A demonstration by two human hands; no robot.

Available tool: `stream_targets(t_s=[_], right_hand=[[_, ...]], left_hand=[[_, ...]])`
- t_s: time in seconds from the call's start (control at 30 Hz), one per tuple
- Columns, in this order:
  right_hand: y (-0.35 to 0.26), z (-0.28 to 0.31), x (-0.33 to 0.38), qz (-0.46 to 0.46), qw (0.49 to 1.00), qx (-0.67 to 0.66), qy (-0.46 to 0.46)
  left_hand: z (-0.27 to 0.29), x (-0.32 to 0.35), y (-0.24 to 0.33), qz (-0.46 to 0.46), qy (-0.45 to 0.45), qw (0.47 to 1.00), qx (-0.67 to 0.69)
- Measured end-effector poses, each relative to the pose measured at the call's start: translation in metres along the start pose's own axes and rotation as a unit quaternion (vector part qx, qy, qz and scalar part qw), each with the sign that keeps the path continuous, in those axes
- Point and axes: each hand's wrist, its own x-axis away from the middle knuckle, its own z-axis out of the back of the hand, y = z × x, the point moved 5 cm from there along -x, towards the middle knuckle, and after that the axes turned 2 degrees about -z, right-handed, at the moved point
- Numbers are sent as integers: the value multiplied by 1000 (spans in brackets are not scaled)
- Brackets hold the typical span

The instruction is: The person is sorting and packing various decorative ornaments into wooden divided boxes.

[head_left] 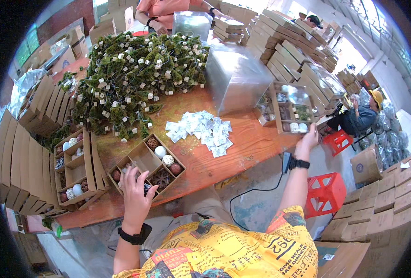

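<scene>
In front of me on the orange table lies a divided cardboard box (146, 159), tilted at an angle. Its compartments hold balls in white and brown, and a brown snowflake-like piece (161, 177). My left hand (138, 185) is over its near left side, fingers bent and apart, partly hiding the contents. At the table's right edge my right hand (310, 137) has its fingers at the near corner of another divided box (279, 125), gripping it. That box holds balls and a green mossy piece (302, 111).
A large heap of green mossy strands with small pale cubes (136, 78) covers the far left. White packets (203, 129) lie mid-table, beside a shiny clear-sided box (237, 76). Filled boxes (73, 162) stand at left. A person (168, 18) is across; a red stool (325, 194) stands right.
</scene>
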Motion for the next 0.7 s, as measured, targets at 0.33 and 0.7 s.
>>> stream_targets(t_s=[0.33, 0.7], right_hand=[[91, -60, -83, -45, 983, 137, -113], [111, -151, -63, 321, 521, 677, -409]], left_hand=[[-9, 2, 0, 3, -42, 999, -14], [-13, -8, 4, 1, -48, 999, -2]])
